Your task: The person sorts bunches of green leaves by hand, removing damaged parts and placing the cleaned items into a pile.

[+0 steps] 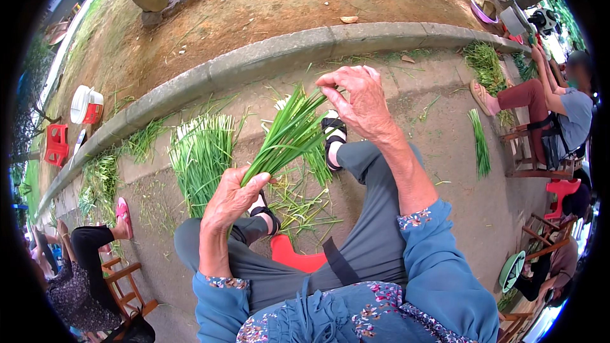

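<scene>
My left hand [234, 198] is closed around the lower part of a bunch of green chives [286, 130], which slants up and to the right over my lap. At its far end my right hand [360, 101] pinches the tips of a few blades between thumb and fingers. Left of the bunch, a thick pile of chives [202, 162] with pale ends pointing away lies on the ground. Loose trimmings [304, 208] are scattered between my feet, and more chives lie partly hidden behind the held bunch.
A red plastic seat [297, 255] shows between my legs. A small chive bundle [480, 146] lies to the right. Beyond runs a stone kerb [279, 51]. Seated people [556, 105] are at both sides. A white bucket [87, 105] and red stool [56, 145] stand far left.
</scene>
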`<act>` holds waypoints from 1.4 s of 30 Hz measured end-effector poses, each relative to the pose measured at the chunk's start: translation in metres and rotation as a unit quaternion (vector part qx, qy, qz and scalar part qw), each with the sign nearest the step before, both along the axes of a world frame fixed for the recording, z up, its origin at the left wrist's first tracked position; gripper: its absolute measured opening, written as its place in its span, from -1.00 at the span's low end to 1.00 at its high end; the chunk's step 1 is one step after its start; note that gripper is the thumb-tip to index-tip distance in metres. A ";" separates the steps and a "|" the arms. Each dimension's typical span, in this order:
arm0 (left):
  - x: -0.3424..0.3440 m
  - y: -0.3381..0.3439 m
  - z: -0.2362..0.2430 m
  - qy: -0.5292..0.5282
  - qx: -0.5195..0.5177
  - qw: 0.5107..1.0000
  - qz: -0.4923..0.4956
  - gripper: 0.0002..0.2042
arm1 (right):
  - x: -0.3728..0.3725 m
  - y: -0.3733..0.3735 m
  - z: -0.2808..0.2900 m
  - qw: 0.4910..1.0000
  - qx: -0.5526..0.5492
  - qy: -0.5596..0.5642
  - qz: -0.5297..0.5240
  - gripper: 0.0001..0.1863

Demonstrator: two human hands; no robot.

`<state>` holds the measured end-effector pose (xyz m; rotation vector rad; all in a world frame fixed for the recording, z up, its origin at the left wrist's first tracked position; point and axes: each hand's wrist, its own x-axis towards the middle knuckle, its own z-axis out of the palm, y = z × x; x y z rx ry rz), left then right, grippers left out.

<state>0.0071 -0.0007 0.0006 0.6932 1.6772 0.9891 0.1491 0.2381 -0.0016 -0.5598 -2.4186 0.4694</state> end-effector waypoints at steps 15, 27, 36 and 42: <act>0.001 0.000 -0.002 -0.010 0.011 1.000 0.004 -0.73 | -0.005 -0.008 -0.006 0.998 0.054 -0.031 -0.020 -0.93; 0.001 -0.001 -0.012 0.023 0.033 0.999 -0.022 -0.71 | -0.005 -0.009 0.009 0.987 -0.097 0.087 -0.098 -0.85; 0.003 0.000 -0.005 0.018 0.028 0.999 -0.013 -0.71 | -0.009 -0.016 -0.003 0.997 -0.073 -0.006 -0.032 -0.89; 0.002 0.001 -0.006 0.019 0.025 0.999 -0.016 -0.72 | -0.006 -0.016 -0.001 0.993 -0.106 -0.047 0.017 -0.87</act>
